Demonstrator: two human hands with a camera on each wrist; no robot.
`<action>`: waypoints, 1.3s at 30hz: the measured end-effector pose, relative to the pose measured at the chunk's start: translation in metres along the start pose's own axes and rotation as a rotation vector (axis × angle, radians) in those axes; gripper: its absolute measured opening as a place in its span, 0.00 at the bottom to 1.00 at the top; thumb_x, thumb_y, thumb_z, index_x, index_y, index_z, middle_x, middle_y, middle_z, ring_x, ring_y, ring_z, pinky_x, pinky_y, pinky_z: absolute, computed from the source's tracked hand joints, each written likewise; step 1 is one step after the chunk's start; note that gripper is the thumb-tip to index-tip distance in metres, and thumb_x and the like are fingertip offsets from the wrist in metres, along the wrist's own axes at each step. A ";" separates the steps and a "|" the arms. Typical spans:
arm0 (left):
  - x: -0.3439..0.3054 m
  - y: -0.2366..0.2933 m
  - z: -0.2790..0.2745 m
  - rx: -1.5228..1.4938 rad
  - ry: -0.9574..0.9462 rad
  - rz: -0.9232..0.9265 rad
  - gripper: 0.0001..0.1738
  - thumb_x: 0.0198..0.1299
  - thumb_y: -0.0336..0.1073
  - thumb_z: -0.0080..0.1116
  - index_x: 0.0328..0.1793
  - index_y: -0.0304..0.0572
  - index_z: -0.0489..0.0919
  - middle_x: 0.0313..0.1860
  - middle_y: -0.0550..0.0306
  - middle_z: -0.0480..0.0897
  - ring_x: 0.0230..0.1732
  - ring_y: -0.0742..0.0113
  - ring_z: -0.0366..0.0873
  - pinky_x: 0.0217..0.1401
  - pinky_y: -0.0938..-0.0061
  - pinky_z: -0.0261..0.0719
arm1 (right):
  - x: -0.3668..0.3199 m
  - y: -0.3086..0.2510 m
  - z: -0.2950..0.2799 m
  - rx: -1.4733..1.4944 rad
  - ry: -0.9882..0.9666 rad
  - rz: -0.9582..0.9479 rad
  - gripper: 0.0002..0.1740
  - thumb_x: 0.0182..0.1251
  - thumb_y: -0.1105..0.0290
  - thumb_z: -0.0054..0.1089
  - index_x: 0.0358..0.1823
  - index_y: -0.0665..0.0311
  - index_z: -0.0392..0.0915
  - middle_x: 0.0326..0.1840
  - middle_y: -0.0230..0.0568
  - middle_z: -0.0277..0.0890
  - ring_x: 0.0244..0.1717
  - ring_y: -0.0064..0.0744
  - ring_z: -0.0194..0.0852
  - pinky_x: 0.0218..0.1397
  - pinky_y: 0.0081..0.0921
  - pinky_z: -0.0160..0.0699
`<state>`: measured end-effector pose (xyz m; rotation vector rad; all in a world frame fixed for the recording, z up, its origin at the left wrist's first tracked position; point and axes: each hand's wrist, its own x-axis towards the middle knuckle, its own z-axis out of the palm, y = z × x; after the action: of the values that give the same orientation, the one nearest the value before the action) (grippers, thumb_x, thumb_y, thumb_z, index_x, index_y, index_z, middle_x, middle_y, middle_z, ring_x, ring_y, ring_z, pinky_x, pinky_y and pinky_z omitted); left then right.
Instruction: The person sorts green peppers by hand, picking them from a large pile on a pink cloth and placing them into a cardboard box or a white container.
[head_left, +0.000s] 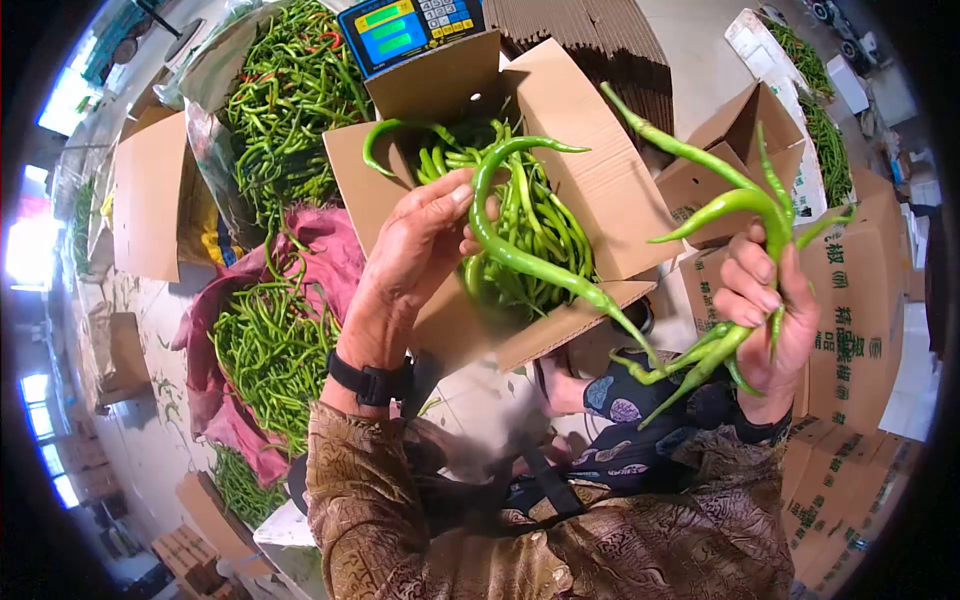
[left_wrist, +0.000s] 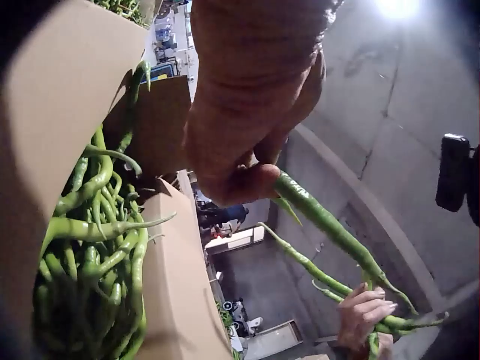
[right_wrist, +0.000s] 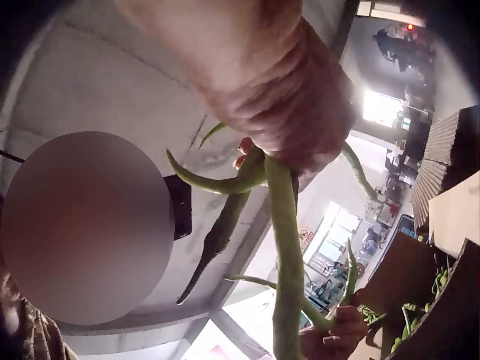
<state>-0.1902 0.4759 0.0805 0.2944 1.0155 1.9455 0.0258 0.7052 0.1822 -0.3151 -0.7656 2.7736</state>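
Observation:
My left hand (head_left: 425, 225) pinches a long, curved green chili pepper (head_left: 530, 262) between thumb and fingers, above an open cardboard box (head_left: 590, 150). In the left wrist view this chili pepper (left_wrist: 330, 225) slants down from the fingertips. Inside the box lies a heap of green chili peppers (head_left: 550, 225). Off to the right of the box, my right hand (head_left: 775, 300) grips a bunch of several green chili peppers (head_left: 735, 205), whose ends stick out above and below the fist. The right wrist view shows the bunch (right_wrist: 285, 247) hanging below the right hand (right_wrist: 277, 97).
A blue scale display (head_left: 410, 30) stands behind the box, beside stacked flat cardboard (head_left: 590, 40). At left, chili peppers lie heaped on a pink sack (head_left: 335, 245) and in a large bag (head_left: 205, 150). Printed cartons (head_left: 850, 330) stand at right.

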 end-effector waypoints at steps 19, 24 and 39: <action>0.040 0.037 -0.098 1.479 0.812 0.174 0.15 0.46 0.42 0.68 0.32 0.37 0.82 0.28 0.42 0.84 0.34 0.50 0.84 0.40 0.62 0.80 | 0.013 0.023 -0.002 -0.094 0.051 0.060 0.21 0.73 0.67 0.50 0.60 0.75 0.63 0.35 0.36 0.63 0.30 0.21 0.61 0.34 0.22 0.65; 0.024 0.037 -0.038 1.392 0.668 0.504 0.12 0.47 0.34 0.65 0.34 0.35 0.76 0.27 0.48 0.81 0.28 0.53 0.80 0.36 0.63 0.78 | 0.017 0.026 0.001 -0.070 0.036 0.100 0.22 0.74 0.67 0.48 0.62 0.75 0.62 0.36 0.36 0.64 0.32 0.22 0.61 0.38 0.25 0.66; -0.111 -0.014 0.134 0.369 0.199 0.243 0.43 0.53 0.36 0.70 0.71 0.28 0.60 0.65 0.45 0.69 0.66 0.60 0.68 0.68 0.69 0.66 | 0.003 0.067 0.053 -1.222 0.084 -0.095 0.20 0.63 0.69 0.64 0.55 0.67 0.74 0.38 0.37 0.77 0.39 0.29 0.78 0.43 0.25 0.77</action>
<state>-0.0435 0.4630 0.1750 0.4539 1.5340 2.0226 -0.0033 0.6253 0.1905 -0.5486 -2.2562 1.8331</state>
